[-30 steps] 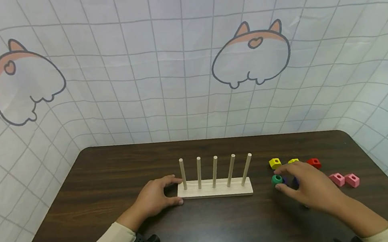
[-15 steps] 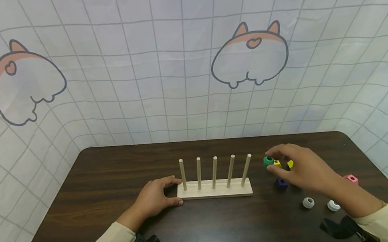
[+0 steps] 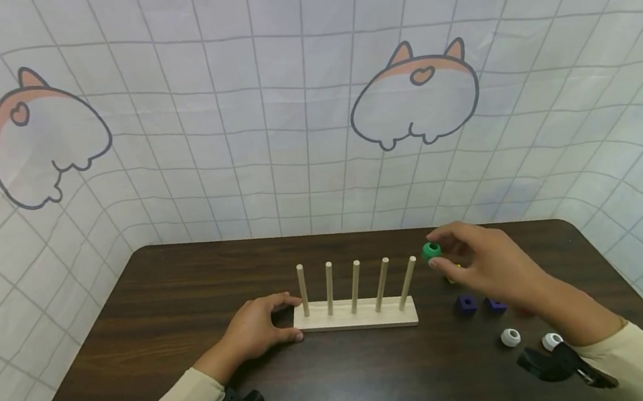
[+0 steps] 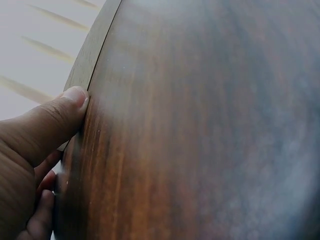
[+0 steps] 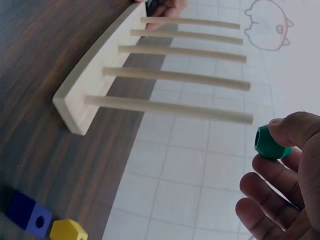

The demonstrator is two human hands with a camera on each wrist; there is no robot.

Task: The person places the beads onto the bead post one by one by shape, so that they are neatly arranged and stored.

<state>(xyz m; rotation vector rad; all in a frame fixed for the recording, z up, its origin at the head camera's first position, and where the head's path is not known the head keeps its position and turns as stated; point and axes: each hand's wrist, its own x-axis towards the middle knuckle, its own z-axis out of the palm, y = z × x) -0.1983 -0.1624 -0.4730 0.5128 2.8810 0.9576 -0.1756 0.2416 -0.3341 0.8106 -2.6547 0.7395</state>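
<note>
A pale wooden peg board [image 3: 355,317] with a row of upright pegs stands on the dark table. My left hand [image 3: 256,330] holds its left end, thumb on the front side and fingers behind. In the left wrist view the thumb [image 4: 75,97] presses against the board's edge. Pinched between thumb and fingertips, a green bead [image 3: 431,252] with a hole is held up in my right hand [image 3: 498,266]. The right wrist view shows the green bead [image 5: 270,144] near the tip of the nearest peg [image 5: 170,108], apart from it.
Two dark blue cube beads [image 3: 467,304] and two white round beads [image 3: 510,338] lie on the table at the right. A yellow bead [image 5: 69,230] lies beside the blue ones. My right hand and forearm hide others. A white gridded cloth [image 3: 301,129] hangs behind the table.
My right hand has picked the green bead up off the table and carried it up and left, towards the rightmost peg. The left hand and peg board have stayed in place.
</note>
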